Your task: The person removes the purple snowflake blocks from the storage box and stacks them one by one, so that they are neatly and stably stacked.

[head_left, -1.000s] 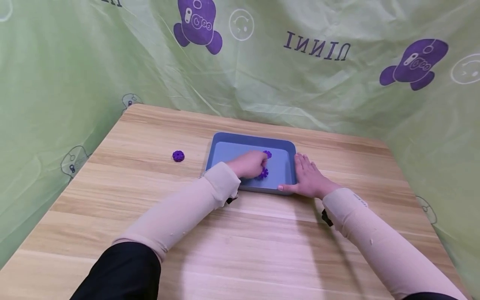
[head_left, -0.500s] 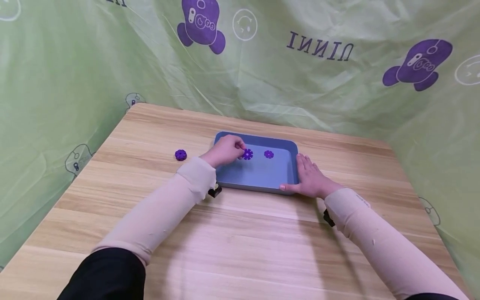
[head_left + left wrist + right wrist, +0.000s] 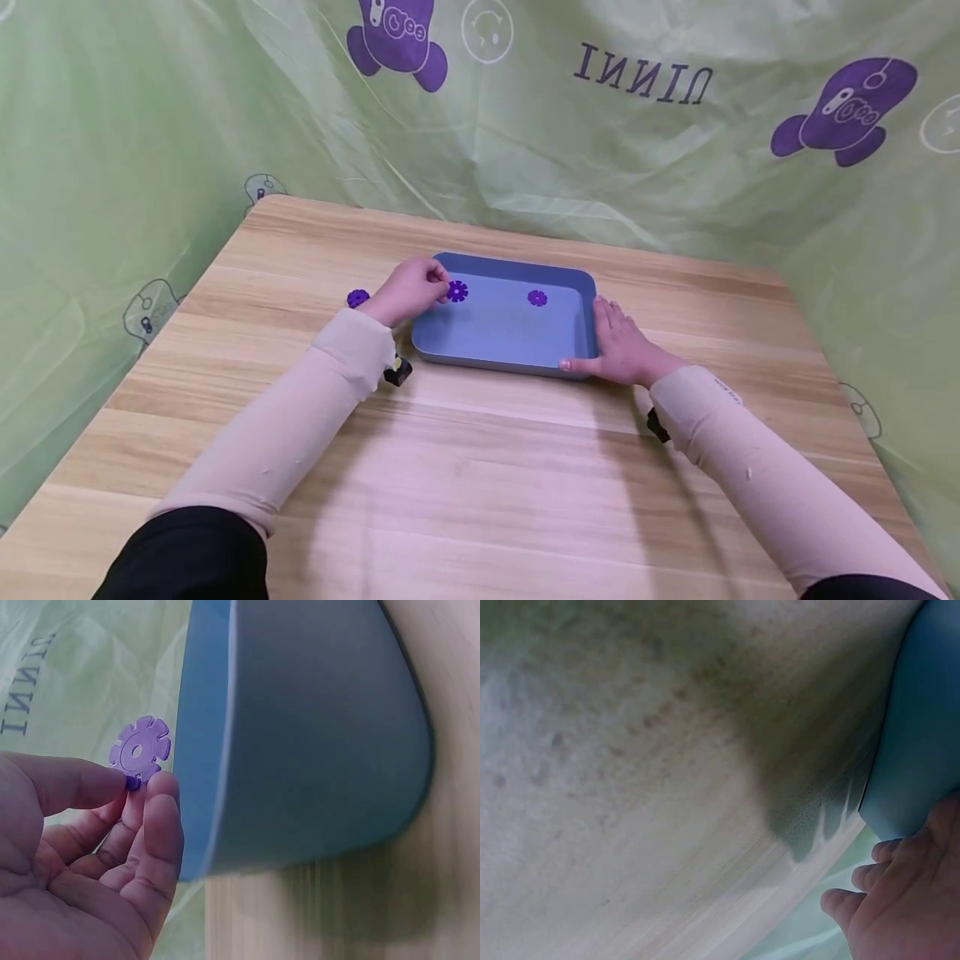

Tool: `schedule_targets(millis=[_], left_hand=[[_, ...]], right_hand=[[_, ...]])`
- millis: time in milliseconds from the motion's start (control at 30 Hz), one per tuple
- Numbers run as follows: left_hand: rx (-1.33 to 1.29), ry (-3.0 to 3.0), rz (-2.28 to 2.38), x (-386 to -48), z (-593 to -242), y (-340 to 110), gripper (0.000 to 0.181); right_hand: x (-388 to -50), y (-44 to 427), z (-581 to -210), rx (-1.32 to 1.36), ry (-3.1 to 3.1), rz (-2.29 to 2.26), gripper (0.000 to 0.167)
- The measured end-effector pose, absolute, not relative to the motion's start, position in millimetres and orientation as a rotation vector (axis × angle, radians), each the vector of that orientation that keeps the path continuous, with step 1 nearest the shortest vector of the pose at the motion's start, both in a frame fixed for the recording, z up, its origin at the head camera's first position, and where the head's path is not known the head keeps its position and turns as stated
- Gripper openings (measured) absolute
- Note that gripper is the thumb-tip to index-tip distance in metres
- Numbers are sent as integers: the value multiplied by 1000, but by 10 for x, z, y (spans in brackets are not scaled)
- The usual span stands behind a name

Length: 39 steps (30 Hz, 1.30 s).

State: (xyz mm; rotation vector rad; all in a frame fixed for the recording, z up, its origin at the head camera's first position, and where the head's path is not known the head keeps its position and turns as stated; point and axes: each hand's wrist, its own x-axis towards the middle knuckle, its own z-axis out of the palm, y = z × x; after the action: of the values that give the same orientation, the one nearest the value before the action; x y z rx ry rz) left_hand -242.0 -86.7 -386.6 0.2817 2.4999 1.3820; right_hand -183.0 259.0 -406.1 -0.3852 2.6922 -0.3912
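Between thumb and fingertips my left hand [image 3: 410,290] pinches a purple snowflake disc [image 3: 457,291]. In the left wrist view the disc [image 3: 141,748] shows its notched edge and round centre hole, held up beside the tray's outer wall [image 3: 322,750]. The head view has this hand at the left end of the blue-grey tray [image 3: 487,337], above its rim. Another purple snowflake disc [image 3: 537,297] lies inside the tray, towards the back right. My right hand [image 3: 622,343] rests against the tray's right side, fingers straight and thumb over the near corner.
A purple notched piece [image 3: 357,297] sits on the wooden table [image 3: 480,483] left of the tray, partly hidden by my left wrist. A green printed sheet [image 3: 525,150] hangs behind the table and along its sides.
My left hand has moved left from the tray's middle to its left end, carrying the snowflake disc. The right hand stays at the tray's side.
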Motion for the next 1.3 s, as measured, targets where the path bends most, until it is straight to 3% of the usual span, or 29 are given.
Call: schedule_targets(millis=[767, 1300], left_hand=[[-16, 2194, 1843, -2479, -4017, -1305, 13], [-121, 2368, 1692, -2411, -3929, -1773, 24]], right_hand=[[-1859, 2614, -4125, -396, 2703, -391, 129], [-1859, 2601, -4119, -403, 2704, -391, 127]])
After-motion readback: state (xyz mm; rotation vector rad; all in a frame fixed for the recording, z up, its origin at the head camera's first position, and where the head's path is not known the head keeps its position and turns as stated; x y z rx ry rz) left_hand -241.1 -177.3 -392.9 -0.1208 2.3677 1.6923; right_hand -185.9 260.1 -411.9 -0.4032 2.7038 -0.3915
